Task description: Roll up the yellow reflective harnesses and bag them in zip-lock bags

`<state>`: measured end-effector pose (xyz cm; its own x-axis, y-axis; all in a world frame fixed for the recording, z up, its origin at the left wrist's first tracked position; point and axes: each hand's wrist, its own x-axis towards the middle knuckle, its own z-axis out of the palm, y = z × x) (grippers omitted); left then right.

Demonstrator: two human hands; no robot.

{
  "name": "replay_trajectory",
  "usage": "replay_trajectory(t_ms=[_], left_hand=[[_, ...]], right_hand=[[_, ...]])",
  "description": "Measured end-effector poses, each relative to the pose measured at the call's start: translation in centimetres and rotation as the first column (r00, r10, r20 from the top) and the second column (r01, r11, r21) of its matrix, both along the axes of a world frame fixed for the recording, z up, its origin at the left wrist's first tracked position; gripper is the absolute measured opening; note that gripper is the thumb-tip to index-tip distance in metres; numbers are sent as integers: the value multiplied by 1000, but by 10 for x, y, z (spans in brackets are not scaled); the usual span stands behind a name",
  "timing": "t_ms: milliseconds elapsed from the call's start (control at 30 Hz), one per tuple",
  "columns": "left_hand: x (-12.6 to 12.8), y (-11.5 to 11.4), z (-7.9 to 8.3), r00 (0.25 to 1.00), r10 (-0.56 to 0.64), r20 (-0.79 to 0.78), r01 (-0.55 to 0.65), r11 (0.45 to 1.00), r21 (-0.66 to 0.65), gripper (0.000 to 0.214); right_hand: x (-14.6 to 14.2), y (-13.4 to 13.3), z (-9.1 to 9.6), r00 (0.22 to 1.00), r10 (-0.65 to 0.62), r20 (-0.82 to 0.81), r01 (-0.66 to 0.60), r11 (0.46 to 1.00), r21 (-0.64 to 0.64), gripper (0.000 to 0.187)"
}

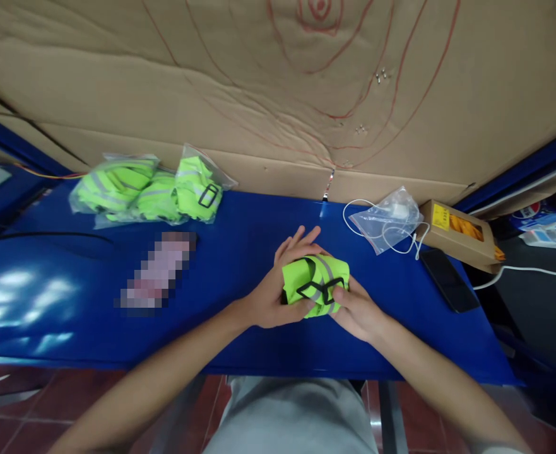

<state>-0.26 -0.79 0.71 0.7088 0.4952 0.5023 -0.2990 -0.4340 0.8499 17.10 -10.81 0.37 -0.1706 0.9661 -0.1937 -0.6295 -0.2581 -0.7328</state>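
Observation:
Between my two hands is a folded neon-yellow reflective vest (322,271), a compact bundle with grey reflective strips and black plastic buckles on its upper face. My left hand (278,296) wraps the bundle's left side, thumb along the lower front and fingers reaching behind. From the right, my right hand (360,309) grips it, with the thumb pressed near a black buckle and the other fingers hidden beneath. The bundle is held over the blue table (240,252).
Several similar neon bundles in clear bags (145,189) lie at the back left. A pixelated flat object (159,271) is nearer. At the right are a clear plastic bag (386,221) with a white cable, a cardboard box (462,233) and a black phone (448,280). Cardboard (259,94) stands behind.

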Motion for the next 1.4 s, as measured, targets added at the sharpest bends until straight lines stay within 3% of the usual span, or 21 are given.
replay_trajectory(t_ms=[67,133,300,433,500,567,600,633,667,733,800,867,967,1100,1300,1333,1400], left_hand=[[1,5,-1,999,-26,-23,27,997,74,74],[3,5,-3,996,-91,1,91,995,27,75],[7,-9,-6,980,-196,-30,180,945,-275,85],[9,-6,-10,965,-264,-8,227,847,-480,105],[15,5,-11,977,-214,-3,187,862,-471,93],[29,20,-9,986,-81,-145,43,968,-249,72],[40,28,-7,971,18,-240,-33,998,-56,64],[52,36,-4,934,148,-325,-86,976,199,55],[67,43,-2,912,210,-353,-89,940,331,46],[102,56,2,899,217,-380,-21,888,459,34],[138,66,3,888,187,-420,85,830,551,32],[168,72,2,866,188,-462,160,772,615,24],[188,75,4,834,234,-500,209,704,679,13],[168,60,20,804,345,-483,157,661,734,17],[86,15,51,674,565,-476,-61,685,726,18],[74,10,51,657,568,-496,-114,725,679,16],[54,3,45,684,442,-580,-192,876,442,11]], right_hand=[[2,0,3,1000,-29,12,29,1000,-3,88],[5,2,8,997,-60,42,61,998,-24,83],[10,10,14,990,-98,106,104,993,-53,48],[13,15,14,984,-135,113,141,989,-46,44],[24,18,17,967,-232,102,234,972,-10,45],[46,23,24,908,-413,73,408,910,78,43],[60,25,29,859,-511,45,501,855,134,41],[76,27,34,805,-593,14,580,792,192,37],[93,30,39,765,-644,-21,630,740,237,33],[123,34,46,679,-728,-96,722,637,270,25],[145,37,47,608,-784,-127,786,571,235,21],[155,39,45,572,-813,-108,817,552,167,18],[155,42,38,589,-807,-47,807,584,93,16],[146,41,36,660,-752,2,743,652,152,26],[123,36,41,738,-674,-15,665,724,182,34],[117,35,40,750,-661,-14,653,737,174,35],[103,33,38,785,-619,2,610,775,165,38]])
